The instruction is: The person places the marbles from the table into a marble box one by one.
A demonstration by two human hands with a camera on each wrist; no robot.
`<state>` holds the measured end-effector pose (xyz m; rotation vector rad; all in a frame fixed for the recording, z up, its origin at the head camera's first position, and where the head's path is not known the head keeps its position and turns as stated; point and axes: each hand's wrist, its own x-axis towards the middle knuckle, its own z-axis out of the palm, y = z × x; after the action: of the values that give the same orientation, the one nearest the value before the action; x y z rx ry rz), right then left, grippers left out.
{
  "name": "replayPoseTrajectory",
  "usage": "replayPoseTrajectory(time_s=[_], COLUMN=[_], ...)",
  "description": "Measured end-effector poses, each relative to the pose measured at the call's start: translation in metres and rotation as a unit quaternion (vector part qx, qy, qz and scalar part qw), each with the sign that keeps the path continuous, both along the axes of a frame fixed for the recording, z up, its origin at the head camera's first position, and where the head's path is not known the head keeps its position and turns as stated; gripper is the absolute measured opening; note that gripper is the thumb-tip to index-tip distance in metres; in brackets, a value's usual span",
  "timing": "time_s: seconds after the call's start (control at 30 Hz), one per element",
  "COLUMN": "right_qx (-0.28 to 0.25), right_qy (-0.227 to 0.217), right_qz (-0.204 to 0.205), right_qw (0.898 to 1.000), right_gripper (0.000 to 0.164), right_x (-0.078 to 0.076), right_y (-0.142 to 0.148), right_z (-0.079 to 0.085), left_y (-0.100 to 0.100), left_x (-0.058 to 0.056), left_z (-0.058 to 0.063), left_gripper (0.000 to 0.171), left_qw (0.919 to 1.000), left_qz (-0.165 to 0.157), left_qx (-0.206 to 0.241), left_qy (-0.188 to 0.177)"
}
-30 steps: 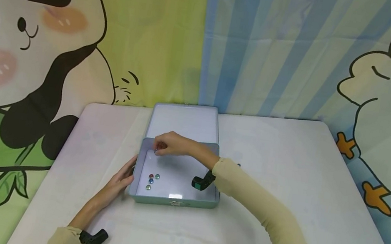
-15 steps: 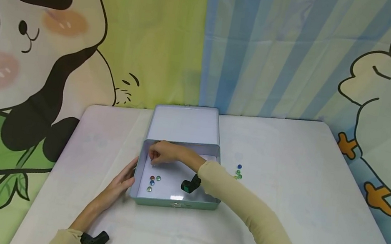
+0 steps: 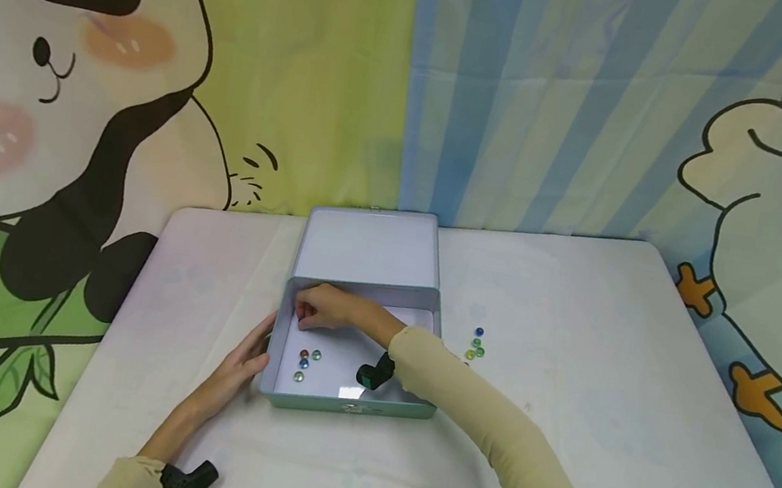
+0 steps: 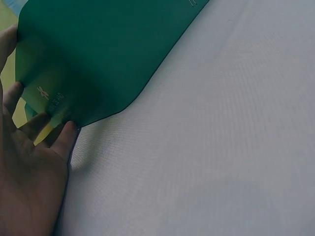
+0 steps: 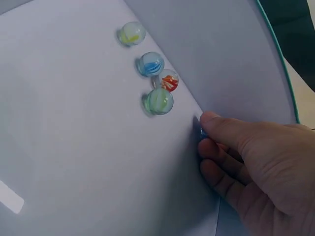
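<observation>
Left of centre, the left hand (image 3: 236, 368), fingers apart, touches a green rectangular metal box (image 3: 385, 409). Right of centre, a beige sleeve (image 3: 479, 417) partly hides loose glass marbles (image 3: 477, 343); mid-frame, inside the box, the right hand (image 3: 327, 308) pinches a mostly covered blue marble (image 5: 203, 132).

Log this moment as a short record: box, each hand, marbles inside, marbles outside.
Box: green box on white table, lid open at the back
Left hand: touches the box's outer left side
Right hand: pinches a bluish marble, mostly hidden, by the inner left wall
Loose inside: red marble, blue marble, green marble, yellow marble
Outside: at least four marbles, right of the box
</observation>
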<state>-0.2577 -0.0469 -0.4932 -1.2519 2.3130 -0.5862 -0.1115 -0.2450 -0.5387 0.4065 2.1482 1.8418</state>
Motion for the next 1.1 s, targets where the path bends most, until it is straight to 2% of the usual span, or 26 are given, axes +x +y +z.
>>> replayPoseTrajectory(time_s=[0.17,0.33,0.43,0.6,0.87,1.0,1.1], right_qx=[-0.012,-0.007,0.004,0.003,-0.041,-0.071,-0.1], right_qy=[-0.007,0.007,0.016,-0.003,-0.021,-0.041,-0.029], right_qz=[-0.007,-0.012,-0.011,-0.005,0.017,0.013,0.001], right_qw=[1.0,1.0,1.0,1.0,0.999,0.997,0.995], right_gripper=[0.014,0.016,0.021,0.033,0.031,0.031,0.027], right_x=[0.001,0.001,0.001,0.003,0.011,0.018,0.026], right_y=[-0.001,-0.002,0.0,0.009,0.046,0.07,0.092], right_z=[-0.001,0.001,0.004,0.015,0.04,0.052,0.059], left_y=[-0.001,-0.001,0.0,0.0,0.002,0.001,0.001], left_x=[0.0,-0.001,0.0,0.001,0.0,0.001,0.0], left_z=[0.0,0.0,0.0,0.002,0.001,0.001,0.001], left_gripper=[0.062,0.062,0.062,0.062,0.062,0.063,0.063], left_qw=[1.0,1.0,0.9999,0.9997,0.9997,0.9995,0.9995], left_qz=[0.005,0.006,0.008,0.01,0.014,0.021,0.02], left_qx=[-0.005,-0.005,-0.007,-0.019,-0.018,-0.025,-0.025], left_qy=[0.002,0.0,-0.004,-0.009,-0.001,-0.001,0.0])
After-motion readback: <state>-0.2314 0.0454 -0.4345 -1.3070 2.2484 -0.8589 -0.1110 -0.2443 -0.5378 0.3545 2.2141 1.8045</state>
